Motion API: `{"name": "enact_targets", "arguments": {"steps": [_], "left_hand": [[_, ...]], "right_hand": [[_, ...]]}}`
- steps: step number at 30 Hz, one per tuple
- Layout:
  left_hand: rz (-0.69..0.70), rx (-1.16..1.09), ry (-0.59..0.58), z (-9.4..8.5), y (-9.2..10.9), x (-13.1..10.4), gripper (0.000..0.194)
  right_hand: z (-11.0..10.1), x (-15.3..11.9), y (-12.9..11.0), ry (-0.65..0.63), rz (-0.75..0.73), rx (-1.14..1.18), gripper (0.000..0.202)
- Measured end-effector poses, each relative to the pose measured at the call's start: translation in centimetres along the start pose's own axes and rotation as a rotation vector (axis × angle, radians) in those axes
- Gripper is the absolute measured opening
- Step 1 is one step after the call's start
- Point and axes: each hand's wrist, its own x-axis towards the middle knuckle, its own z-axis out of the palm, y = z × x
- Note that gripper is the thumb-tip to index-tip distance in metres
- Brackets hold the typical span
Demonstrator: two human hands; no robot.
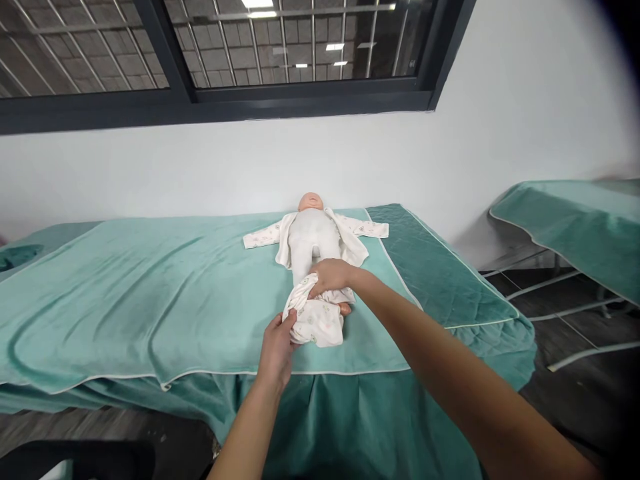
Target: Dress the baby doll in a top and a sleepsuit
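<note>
Two hands (pixel 278 347) (pixel 333 275) are pinching soft, light, floppy trousers (pixel 320 323), gripping best at the gathered waistband.

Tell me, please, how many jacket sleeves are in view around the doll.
2: one patterned sleeve stretches out to the left of the doll, the other sleeve to its right, both on the green cover.

White cloth-bodied baby doll (pixel 314 230) flat on its back across the mint-green fabric bed cover (pixel 125 287), cream jacket (pixel 354 247) with printed sleeves spread open beneath, crumpled white printed cloth garment (pixel 320 325) at its lower legs, near the cover's front edge.
</note>
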Motion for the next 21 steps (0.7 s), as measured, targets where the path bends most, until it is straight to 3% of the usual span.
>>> {"name": "enact_targets", "arguments": {"steps": [5,9,12,15,21], "left_hand": [[-0.153,-0.087,-0.125,-0.3,0.1,0.7,0.034],[-0.138,-0.116,-0.253,-0.5,0.8,1.6,0.035],[-0.063,-0.015,-0.287,-0.3,1.6,2.5,0.043],[0.059,0.118,-0.274,0.2,2.2,3.8,0.051],[0.438,0.427,-0.093,0.4,3.1,7.5,0.05]], "right_hand": [[0.2,-0.2,0.5,0.019,0.021,0.063,0.048],[0.3,-1.0,1.0,0.078,-0.042,0.31,0.043],[0.5,-1.6,1.4,0.141,-0.091,0.482,0.038],[0.7,-1.9,1.7,0.188,-0.033,0.544,0.037],[1.2,-2.1,1.4,0.215,0.014,0.614,0.042]]}}
